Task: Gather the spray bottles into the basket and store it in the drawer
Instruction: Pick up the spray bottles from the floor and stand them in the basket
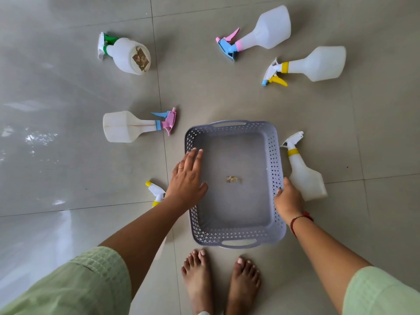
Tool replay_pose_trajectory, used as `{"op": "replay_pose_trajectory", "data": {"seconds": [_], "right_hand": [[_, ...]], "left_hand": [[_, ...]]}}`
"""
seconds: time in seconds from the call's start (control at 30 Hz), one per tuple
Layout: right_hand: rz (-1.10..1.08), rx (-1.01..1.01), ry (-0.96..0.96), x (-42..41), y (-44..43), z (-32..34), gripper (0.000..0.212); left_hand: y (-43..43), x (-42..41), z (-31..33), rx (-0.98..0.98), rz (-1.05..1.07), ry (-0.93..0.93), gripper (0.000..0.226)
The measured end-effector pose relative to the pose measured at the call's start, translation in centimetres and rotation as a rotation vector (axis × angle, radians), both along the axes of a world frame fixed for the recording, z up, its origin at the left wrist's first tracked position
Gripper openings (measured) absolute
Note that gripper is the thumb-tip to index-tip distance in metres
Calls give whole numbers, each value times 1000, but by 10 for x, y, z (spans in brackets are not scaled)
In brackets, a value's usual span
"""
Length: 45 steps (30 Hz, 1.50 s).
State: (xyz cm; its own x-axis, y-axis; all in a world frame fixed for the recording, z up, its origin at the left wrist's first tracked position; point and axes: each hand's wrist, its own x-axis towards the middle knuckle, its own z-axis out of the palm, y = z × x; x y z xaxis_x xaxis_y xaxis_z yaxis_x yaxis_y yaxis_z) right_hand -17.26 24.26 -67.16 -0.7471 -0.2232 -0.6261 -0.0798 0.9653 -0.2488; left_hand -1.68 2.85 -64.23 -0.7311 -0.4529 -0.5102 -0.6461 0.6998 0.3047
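Head view: two hands at a gray basket (276, 155) on the tiled floor (68, 98), with spray bottles lying all around it.

The right hand (287, 200) holds the basket's right rim, fingers curled tight on the edge. The left hand (187, 178) lies flat over the left rim with its fingers straight and close together, holding nothing. The basket has only a small scrap inside. Six bottles lie on their sides on the floor: a green-top bottle (127, 54) far left, a pink-and-blue bottle (261, 32) and a yellow-trigger bottle (311, 64) far right, a pink-top bottle (131, 127) left of the basket, a white-top bottle (302, 171) touching its right side, and a yellow-tip bottle (155, 193) partly hidden under the left arm. Bare feet (220, 283) stand just below the basket.
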Motion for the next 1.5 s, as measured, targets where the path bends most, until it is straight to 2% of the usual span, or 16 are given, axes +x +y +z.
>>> {"op": "replay_pose_trajectory", "data": {"seconds": [0.13,0.23,0.4,0.53,0.77,0.87,1.0,1.1,1.23,1.33,1.5], "right_hand": [[264,85,45,-35,-8,11,34],[426,108,51,-53,-19,16,47],[638,79,108,-63,-39,20,61],[780,58,136,-58,-62,20,59],[984,58,163,-45,-93,11,60],[1018,65,188,-42,-100,6,60],[981,57,192,-38,-103,0,52],[937,39,132,-36,-106,5,35],[893,-47,131,-26,-110,28,56],[887,-127,172,-10,-120,51,55],[1037,-200,150,38,-148,70,54]], "left_hand": [[-7,0,9,-63,19,14,85],[-12,-4,14,-84,118,-6,84],[-26,-12,13,30,289,-71,80],[-15,-3,6,95,233,-161,62],[-8,30,-14,101,380,-144,33],[-10,35,-20,108,412,-129,28],[-13,36,-23,131,438,-164,28],[-15,36,-15,107,432,-181,39],[-14,48,11,49,447,-138,62],[-13,69,26,36,509,-111,67],[-8,111,30,61,577,-124,73]]}}
